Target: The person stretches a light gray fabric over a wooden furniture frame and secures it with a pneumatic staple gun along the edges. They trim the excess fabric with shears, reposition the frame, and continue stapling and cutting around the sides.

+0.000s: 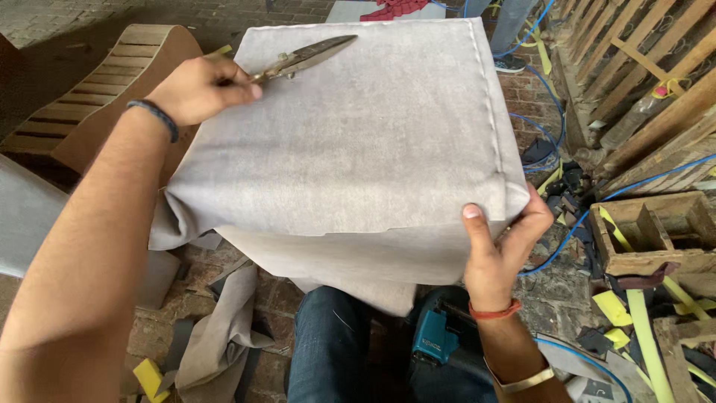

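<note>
Head view, looking down over the lap. Nearest me, a denim-clad knee (328,343) sits beside a teal power tool (435,337) resting low in the frame, with loose grey fabric scraps (216,336) and yellow foam offcuts (149,377) on the brick floor around it. Above these I see my right hand (498,250), closed in a pinch on the near right corner of the grey fabric-covered cushion (358,142): the thumb presses on the top face, the fingers curl under the folded edge. The cushion is a boxy block filling the centre of the view, its cover seamed along the right edge and hanging loose at the near side. Farther up, my left hand (195,91) is wrapped shut around the handles of a pair of metal shears (306,57), whose blades lie flat on the cushion's far left top surface, pointing right. To the right stand a small wooden box (656,231) and slatted wooden frames (641,52), with a blue cable (548,119) trailing across the floor. At far left lies a curved wooden slatted frame (112,75).
</note>
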Action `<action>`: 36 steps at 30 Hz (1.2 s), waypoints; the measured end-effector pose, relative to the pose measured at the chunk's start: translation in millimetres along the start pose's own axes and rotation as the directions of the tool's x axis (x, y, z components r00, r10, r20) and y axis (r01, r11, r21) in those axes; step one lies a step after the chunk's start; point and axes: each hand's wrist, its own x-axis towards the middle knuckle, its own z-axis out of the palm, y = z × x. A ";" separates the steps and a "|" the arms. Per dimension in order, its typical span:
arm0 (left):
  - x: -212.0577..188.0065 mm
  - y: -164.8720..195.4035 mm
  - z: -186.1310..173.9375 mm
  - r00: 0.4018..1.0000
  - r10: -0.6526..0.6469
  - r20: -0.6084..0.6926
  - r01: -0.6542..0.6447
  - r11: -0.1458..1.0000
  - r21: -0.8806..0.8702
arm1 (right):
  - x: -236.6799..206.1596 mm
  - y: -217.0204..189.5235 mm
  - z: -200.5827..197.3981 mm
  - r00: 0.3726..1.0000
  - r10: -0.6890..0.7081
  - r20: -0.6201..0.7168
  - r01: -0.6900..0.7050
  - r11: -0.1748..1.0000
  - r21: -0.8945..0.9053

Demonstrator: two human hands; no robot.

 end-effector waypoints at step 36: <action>-127.1 187.4 121.3 0.955 0.244 -0.168 -0.086 -0.316 -0.945 | 18.4 -56.2 24.1 0.615 0.116 0.780 -0.599 0.712 0.366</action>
